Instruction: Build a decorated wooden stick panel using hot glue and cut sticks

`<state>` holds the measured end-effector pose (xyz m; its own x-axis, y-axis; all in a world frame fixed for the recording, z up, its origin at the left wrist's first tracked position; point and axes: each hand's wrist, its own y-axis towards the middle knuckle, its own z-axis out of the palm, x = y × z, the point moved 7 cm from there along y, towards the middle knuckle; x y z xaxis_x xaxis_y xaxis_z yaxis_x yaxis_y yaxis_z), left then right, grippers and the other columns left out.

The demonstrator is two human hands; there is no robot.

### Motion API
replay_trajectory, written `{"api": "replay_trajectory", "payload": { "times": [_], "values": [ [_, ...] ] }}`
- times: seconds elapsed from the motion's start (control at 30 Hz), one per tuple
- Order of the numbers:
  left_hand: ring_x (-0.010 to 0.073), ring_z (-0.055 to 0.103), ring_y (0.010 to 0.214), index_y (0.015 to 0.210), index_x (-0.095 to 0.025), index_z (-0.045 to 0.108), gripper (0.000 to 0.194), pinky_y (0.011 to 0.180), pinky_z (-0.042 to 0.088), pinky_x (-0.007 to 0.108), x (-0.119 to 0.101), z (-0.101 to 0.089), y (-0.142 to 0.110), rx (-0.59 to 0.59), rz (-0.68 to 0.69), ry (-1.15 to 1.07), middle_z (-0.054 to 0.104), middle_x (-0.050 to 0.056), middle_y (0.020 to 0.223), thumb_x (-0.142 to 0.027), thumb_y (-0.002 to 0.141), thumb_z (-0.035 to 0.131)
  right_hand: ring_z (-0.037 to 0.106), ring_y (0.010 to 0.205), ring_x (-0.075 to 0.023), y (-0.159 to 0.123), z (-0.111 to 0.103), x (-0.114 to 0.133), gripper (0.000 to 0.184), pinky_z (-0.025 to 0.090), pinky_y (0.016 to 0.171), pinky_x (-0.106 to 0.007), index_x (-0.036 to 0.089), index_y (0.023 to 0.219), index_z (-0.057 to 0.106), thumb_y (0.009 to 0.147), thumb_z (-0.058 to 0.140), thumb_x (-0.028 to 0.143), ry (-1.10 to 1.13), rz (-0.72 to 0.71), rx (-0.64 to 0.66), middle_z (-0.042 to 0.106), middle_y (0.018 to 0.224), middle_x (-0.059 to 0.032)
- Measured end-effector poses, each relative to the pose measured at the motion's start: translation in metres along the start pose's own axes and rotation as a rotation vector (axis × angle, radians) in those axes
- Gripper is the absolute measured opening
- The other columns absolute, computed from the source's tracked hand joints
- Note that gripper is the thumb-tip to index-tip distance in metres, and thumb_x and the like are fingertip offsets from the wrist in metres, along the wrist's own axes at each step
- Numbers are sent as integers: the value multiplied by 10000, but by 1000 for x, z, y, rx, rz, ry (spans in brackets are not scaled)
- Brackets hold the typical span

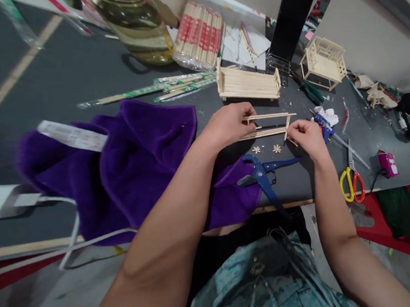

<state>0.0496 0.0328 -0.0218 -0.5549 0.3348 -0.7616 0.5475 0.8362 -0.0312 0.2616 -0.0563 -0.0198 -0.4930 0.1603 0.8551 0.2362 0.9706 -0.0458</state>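
A small frame of thin wooden sticks (pixel 269 116) is held between my two hands just above the dark table. My left hand (pixel 234 125) is closed on its left end, with the fingertips partly hidden. At the right end, my right hand (pixel 305 136) pinches a short stick that joins the long ones. Several long sticks (pixel 269 133) run along the frame's lower side. Two little star-shaped stick pieces (pixel 277 148) lie on the table just below. Nearer to me rests a blue pipe cutter (pixel 261 172), partly on purple cloth.
Behind my hands stands a miniature stick bench (pixel 249 83), with a miniature stick chair (pixel 325 63) farther right. A blue glue gun (pixel 324 124), scissors (pixel 352 180) and pliers (pixel 308 91) lie at right. Purple cloth (pixel 149 162) covers the left; a large jar (pixel 138 26) stands behind it.
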Motion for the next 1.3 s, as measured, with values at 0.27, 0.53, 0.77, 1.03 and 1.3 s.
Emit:
{"api": "replay_trajectory", "payload": {
  "times": [0.27, 0.53, 0.77, 1.03, 1.3],
  "values": [
    [191, 609, 710, 893, -214, 680, 125, 646, 380, 299, 2, 1, 2, 0, -9, 23, 710, 14, 777, -237, 770, 684, 499, 492, -88, -15, -4, -23, 211, 314, 442, -200, 207, 682, 680, 624, 674, 410, 154, 276, 24, 681, 610, 7],
    [200, 618, 735, 919, -222, 697, 155, 666, 394, 300, 2, 1, 1, 1, 7, -2, 722, 16, 774, -254, 769, 681, 571, 567, -118, -15, -5, -31, 208, 408, 494, -215, 232, 792, 620, 691, 699, 395, 59, 73, -34, 634, 644, 39],
    [197, 619, 728, 924, -219, 698, 150, 658, 393, 301, 0, 1, 0, 4, 0, 13, 718, 14, 771, -245, 778, 675, 648, 716, -150, -43, -15, -13, 258, 581, 680, -299, 237, 1002, 674, 857, 673, 450, 77, -55, -166, 676, 820, 15],
    [212, 624, 748, 947, -210, 720, 181, 689, 402, 318, 1, 0, 0, 6, -20, 15, 728, 28, 814, -239, 774, 681, 573, 643, -154, -47, -15, -10, 140, 474, 677, -293, 254, 737, 580, 830, 652, 331, -223, -116, -112, 613, 680, 38],
    [178, 582, 690, 885, -204, 698, 123, 658, 352, 295, 0, -1, 0, -22, -23, -5, 688, -3, 756, -194, 763, 703, 525, 601, -132, -49, -19, -4, 172, 419, 627, -274, 240, 705, 594, 841, 660, 322, -251, -155, -123, 598, 642, 47]
  ]
}}
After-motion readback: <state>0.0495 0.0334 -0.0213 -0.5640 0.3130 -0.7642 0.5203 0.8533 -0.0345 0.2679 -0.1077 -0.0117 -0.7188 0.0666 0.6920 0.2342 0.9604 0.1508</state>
